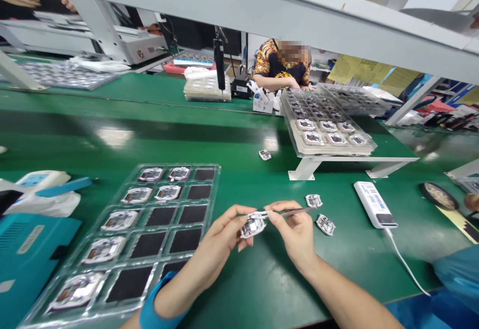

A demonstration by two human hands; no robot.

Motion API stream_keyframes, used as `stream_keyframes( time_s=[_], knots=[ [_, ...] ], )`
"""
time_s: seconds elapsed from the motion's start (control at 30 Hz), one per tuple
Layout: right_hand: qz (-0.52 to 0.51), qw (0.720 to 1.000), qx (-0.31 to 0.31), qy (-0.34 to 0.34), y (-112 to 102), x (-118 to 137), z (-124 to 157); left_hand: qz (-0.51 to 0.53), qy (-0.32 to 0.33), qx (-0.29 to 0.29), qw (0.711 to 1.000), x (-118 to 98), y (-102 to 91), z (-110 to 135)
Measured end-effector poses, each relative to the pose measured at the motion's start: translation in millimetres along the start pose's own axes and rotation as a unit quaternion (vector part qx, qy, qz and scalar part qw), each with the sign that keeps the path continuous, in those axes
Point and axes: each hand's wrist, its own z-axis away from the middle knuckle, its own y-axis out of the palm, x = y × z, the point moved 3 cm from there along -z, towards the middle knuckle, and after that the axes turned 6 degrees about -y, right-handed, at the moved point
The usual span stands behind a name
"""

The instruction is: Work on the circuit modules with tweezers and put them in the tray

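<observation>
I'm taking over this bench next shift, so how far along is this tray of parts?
It looks about half done: seven silver modules sit in the clear plastic tray. In hand: the left hand holds a module while the right hand works tweezers at it. Left to do: two loose modules on the green mat and eight unfilled black pockets.

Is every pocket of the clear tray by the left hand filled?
No, the clear tray holds silver modules along one side, but several pockets show only black lining.
</observation>
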Motion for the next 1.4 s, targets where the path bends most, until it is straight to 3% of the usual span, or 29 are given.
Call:
stream_keyframes(
  time_s=[0.33, 0.47, 0.6, 0.7, 0.97, 1.2, 1.4],
  knots=[
    [-0.054, 0.997, 0.047, 0.003, 7.3, 0.2, 1.2, -0.055, 0.009, -0.006, 0.998, 4.6, 2.1, -0.1],
    [0.001, 0.991, 0.074, -0.110, 7.8, 9.5, 2.8, -0.063, -0.008, -0.022, 0.998, 5.6, -0.5, 0.2],
    [0.086, 0.959, 0.111, -0.247, 7.4, 21.7, 6.2, -0.066, -0.017, -0.032, 0.997, 3.7, -2.8, 0.6],
    [0.110, 0.942, 0.132, -0.289, 7.0, 26.3, 7.1, -0.079, -0.014, -0.034, 0.996, 2.8, -4.0, -0.4],
    [0.093, 0.947, 0.137, -0.275, 7.7, 24.6, 3.2, -0.104, -0.015, -0.028, 0.994, 8.7, -5.8, -5.8],
    [0.041, 0.976, 0.096, -0.193, 7.4, 17.9, -1.3, -0.103, -0.001, -0.033, 0.994, 14.2, -10.1, -8.8],
    [0.034, 0.980, 0.076, -0.178, 8.4, 16.0, -0.3, -0.120, 0.009, -0.020, 0.992, 10.9, -7.9, -5.3]
  ],
)
